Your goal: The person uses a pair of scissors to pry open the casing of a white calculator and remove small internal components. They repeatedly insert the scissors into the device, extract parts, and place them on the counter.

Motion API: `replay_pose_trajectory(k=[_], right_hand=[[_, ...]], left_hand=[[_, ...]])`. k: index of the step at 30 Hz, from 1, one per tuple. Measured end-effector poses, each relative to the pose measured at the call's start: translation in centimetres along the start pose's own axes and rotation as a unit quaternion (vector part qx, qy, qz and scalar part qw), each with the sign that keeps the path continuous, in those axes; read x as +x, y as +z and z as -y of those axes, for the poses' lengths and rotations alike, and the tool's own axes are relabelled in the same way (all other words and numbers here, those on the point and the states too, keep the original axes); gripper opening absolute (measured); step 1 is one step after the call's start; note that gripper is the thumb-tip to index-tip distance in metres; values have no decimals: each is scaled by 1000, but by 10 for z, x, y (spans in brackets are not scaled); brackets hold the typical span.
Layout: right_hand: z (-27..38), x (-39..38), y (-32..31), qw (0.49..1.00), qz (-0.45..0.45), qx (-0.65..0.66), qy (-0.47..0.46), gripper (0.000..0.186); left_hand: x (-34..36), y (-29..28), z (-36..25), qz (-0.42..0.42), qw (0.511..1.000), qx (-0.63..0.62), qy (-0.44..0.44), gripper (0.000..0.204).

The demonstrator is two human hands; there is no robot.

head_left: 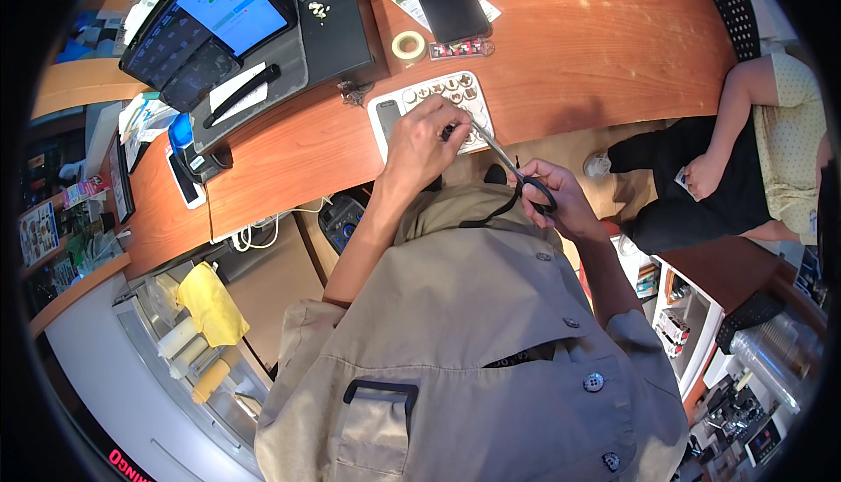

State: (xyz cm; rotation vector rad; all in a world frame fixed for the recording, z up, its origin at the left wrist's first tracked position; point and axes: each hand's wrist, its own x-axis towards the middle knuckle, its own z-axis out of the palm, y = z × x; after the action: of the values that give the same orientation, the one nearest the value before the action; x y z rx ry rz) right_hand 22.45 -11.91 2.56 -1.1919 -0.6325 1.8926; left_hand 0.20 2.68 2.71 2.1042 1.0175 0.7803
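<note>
Scissors (512,171): black handles, steel blades, in rt hand (561,202).

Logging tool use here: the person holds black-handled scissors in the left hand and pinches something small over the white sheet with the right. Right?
Hands are swapped. The head view shows the scissors in the right hand, while the left hand pinches something small over the white sheet.

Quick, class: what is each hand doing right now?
Left hand: closed, pinching a small dark item against the white sheet.
Right hand: closed on the scissors.
</note>
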Motion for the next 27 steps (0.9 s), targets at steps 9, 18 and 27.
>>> replay_pose_trajectory(k=[9, 18, 27], right_hand=[[-21, 2, 0, 997, -3, 77, 0, 32], [-33, 4, 0, 987, 20, 160, -13, 37], [-33, 6, -12, 995, 26, 95, -35, 31]], left_hand=[[2, -9, 0, 41, 998, -36, -39, 7], [1, -12, -2, 43, 999, 7, 24, 10], [7, -13, -5, 64, 997, 37, 23, 9]])
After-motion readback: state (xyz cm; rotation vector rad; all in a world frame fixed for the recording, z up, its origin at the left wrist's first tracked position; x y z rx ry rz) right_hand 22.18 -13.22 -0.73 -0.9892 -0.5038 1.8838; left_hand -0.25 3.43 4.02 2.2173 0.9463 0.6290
